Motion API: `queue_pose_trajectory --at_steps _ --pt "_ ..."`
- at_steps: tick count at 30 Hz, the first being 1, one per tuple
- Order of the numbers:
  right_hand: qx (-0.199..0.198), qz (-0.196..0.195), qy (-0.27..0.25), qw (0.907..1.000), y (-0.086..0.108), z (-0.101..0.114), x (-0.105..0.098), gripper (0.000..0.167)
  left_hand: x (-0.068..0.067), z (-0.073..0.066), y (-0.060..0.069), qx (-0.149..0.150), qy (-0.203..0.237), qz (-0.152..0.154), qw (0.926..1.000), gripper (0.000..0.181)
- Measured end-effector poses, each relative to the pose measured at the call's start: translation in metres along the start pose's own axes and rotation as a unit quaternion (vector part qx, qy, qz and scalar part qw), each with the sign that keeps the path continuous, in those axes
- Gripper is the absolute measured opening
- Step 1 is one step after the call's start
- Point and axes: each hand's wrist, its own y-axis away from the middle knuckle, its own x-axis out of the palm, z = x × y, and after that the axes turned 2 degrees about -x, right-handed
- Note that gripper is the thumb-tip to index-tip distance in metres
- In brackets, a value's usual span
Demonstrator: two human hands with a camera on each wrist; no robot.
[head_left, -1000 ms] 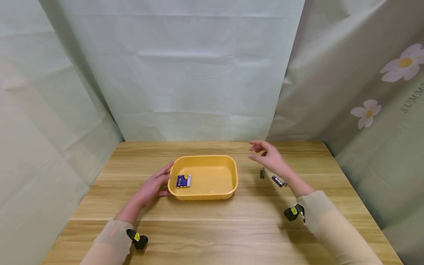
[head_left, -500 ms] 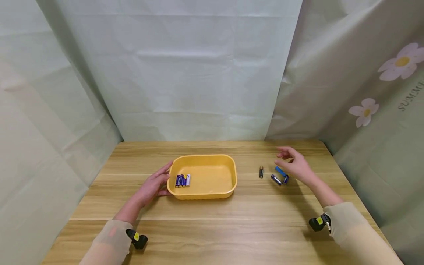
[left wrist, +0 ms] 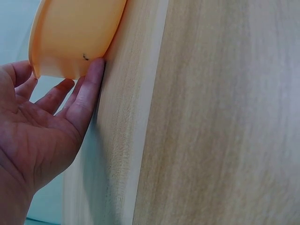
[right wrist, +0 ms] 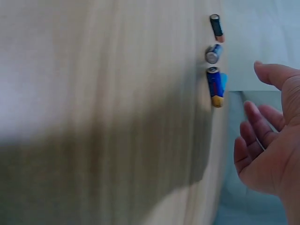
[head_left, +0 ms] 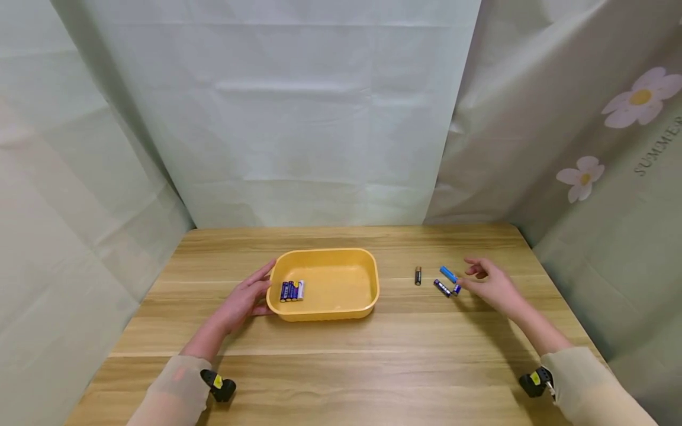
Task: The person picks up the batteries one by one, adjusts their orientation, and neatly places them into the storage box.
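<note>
My left hand [head_left: 246, 300] rests against the left side of a yellow tray [head_left: 341, 284]. In the left wrist view its extended fingers and thumb touch the wall of the tray [left wrist: 77, 40]. Several batteries [head_left: 292, 291] lie side by side at the tray's left end. My right hand [head_left: 492, 288], fingers loosely bent and holding nothing, hovers just right of a few loose batteries. These are a light blue battery [head_left: 449, 274], a dark blue battery [head_left: 441, 288], another blue battery [head_left: 456, 290] near the thumb, and a black battery [head_left: 418, 276] standing apart to the left.
Everything lies on a wood-grain table [head_left: 341, 373]. A pale curtain [head_left: 319, 118] hangs behind it, with more cloth at both sides. Each sleeve carries a small black camera, such as the right camera [head_left: 534, 381].
My right hand has moved right and lower, from above the black battery to beside the blue ones, uncovering the light blue battery. The left hand has stayed at the tray.
</note>
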Motion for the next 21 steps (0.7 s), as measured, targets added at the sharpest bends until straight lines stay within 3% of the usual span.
queue_pose_trajectory --at_steps 11,21 --pt "0.011 -0.008 0.083 0.9965 0.012 -0.012 0.017 0.075 0.001 -0.001 0.001 -0.001 -0.006 0.0 1.0 0.057" --pt "0.022 -0.038 0.136 0.9897 0.014 -0.02 0.028 0.077 0.001 -0.001 -0.001 0.004 0.009 0.003 0.9999 0.058"
